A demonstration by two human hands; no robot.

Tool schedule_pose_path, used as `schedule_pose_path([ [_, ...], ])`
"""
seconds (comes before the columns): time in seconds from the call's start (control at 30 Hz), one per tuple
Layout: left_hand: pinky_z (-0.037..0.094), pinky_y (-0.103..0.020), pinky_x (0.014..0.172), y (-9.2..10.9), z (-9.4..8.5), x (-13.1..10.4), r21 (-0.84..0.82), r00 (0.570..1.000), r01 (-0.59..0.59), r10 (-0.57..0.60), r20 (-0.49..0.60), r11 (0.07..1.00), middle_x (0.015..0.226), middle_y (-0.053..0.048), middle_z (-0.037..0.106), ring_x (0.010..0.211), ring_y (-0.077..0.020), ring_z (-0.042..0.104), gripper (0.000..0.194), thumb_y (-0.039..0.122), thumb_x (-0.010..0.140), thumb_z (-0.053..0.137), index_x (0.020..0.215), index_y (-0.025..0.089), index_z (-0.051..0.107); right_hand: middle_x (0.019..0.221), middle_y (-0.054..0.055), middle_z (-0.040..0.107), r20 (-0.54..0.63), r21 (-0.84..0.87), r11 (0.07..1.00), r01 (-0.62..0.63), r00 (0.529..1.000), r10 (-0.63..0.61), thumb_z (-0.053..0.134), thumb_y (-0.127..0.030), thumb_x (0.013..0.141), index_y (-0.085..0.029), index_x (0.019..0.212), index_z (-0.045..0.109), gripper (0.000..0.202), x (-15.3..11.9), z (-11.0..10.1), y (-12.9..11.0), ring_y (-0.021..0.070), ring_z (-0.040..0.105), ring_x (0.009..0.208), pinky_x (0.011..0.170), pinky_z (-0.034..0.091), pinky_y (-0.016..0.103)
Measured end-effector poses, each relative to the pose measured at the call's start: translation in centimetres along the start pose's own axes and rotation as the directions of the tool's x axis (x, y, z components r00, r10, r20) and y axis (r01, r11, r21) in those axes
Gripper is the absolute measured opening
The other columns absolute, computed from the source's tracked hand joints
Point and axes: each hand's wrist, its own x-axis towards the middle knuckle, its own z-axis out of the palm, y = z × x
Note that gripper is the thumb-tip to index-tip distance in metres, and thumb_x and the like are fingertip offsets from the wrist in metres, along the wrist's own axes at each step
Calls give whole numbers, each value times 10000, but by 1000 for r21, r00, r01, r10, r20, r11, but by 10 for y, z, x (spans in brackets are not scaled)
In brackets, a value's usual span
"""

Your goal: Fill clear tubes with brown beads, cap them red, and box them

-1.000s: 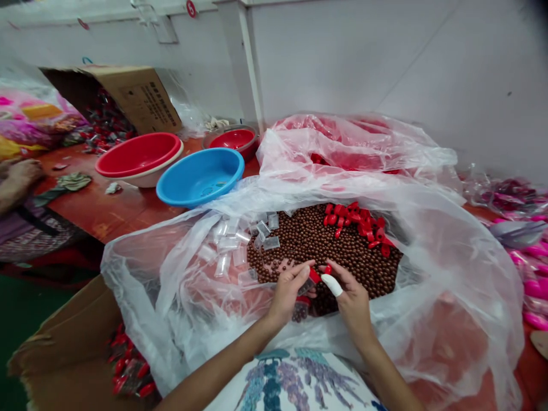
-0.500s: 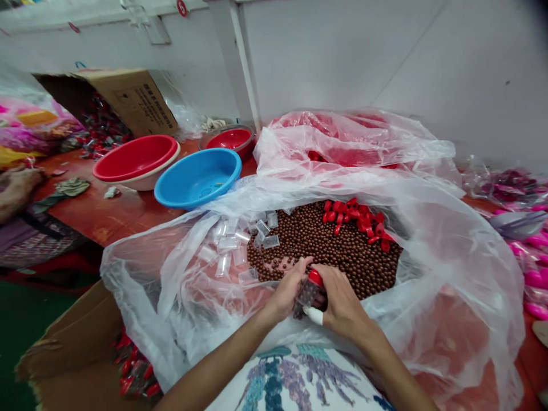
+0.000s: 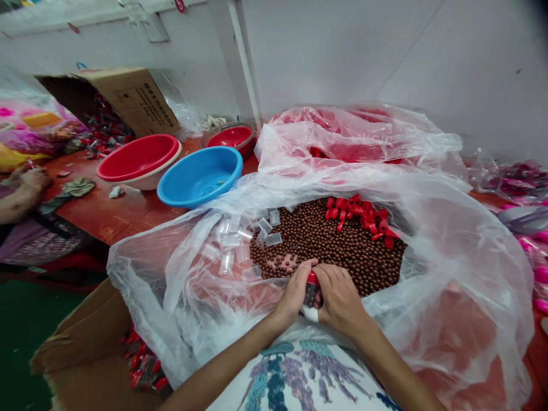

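Observation:
Between my two hands is a small clear container with a red cap [image 3: 312, 279], dark balls showing inside. My left hand [image 3: 296, 290] wraps its left side, and my right hand [image 3: 340, 294] closes round the right side and top; a white covering shows on one fingertip. Just beyond lies a heap of brown balls [image 3: 338, 245] on a spread clear plastic bag [image 3: 462, 257]. Red caps [image 3: 363, 216] rest on the heap's far right part. Clear empty containers [image 3: 231, 240] are scattered at its left.
A blue basin [image 3: 200, 177] and a red basin [image 3: 139, 157] stand at the back left, near a cardboard box [image 3: 145, 103] of red-capped pieces. Another open box [image 3: 85, 348] sits low at left. A person's hand [image 3: 32, 185] is at the far left. Behind the heap lies another plastic bag [image 3: 363, 134].
My hands have closed more tightly round the container, covering more of it. The view has shifted slightly. At the far left, the other person's hand has risen a little.

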Motion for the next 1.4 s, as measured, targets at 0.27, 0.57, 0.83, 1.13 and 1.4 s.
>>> schedule_pose_path([
  [0.27, 399, -305, 940, -2, 1, -6, -2, 1000, -18, 18, -24, 1000, 1083, -48, 618, 1028, -177, 552, 344, 313, 859, 322, 1054, 181, 573, 999, 119, 586, -27, 11, 1000, 22, 999, -22, 517, -168, 622, -142, 1098, 498, 477, -4, 7, -1, 261, 524, 959, 877, 365, 423],
  [0.57, 374, -299, 965, -4, 2, -5, -1, 998, -9, 9, -63, 1000, 1084, -42, 625, 1045, -175, 541, 401, 421, 882, 291, 1021, 187, 586, 1095, 123, 563, 18, 54, 997, -48, 999, 47, 531, -162, 645, -150, 1174, 451, 535, -2, 1, -8, 254, 496, 1022, 909, 341, 408],
  [0.83, 451, -309, 833, 0, 8, -7, -75, 994, 70, -76, -75, 995, 950, -71, 658, 896, -197, 596, 592, 624, 822, 305, 1052, 167, 601, 911, 95, 592, 7, 15, 1000, -6, 1000, 6, 526, -207, 620, -138, 1045, 508, 431, -8, 10, 0, 238, 534, 867, 798, 374, 371],
  [1.13, 350, -212, 372, -7, 8, -8, -132, 991, 137, -136, 16, 982, 605, 28, 560, 416, -106, 459, 401, 465, 843, 350, 1096, 227, 551, 916, 96, 597, -1, 23, 1000, -9, 1000, 9, 517, -170, 621, -132, 1098, 488, 480, -12, 16, -2, 239, 541, 876, 806, 379, 372],
  [1.4, 424, -234, 474, -2, 7, -3, -187, 985, 147, -161, -60, 971, 785, -16, 651, 453, -96, 501, 460, 482, 845, 360, 1164, 191, 520, 1148, 117, 545, 35, 202, 976, -78, 997, 72, 549, -159, 624, -158, 1213, 415, 604, -3, 7, -7, 253, 482, 1086, 942, 361, 417],
])
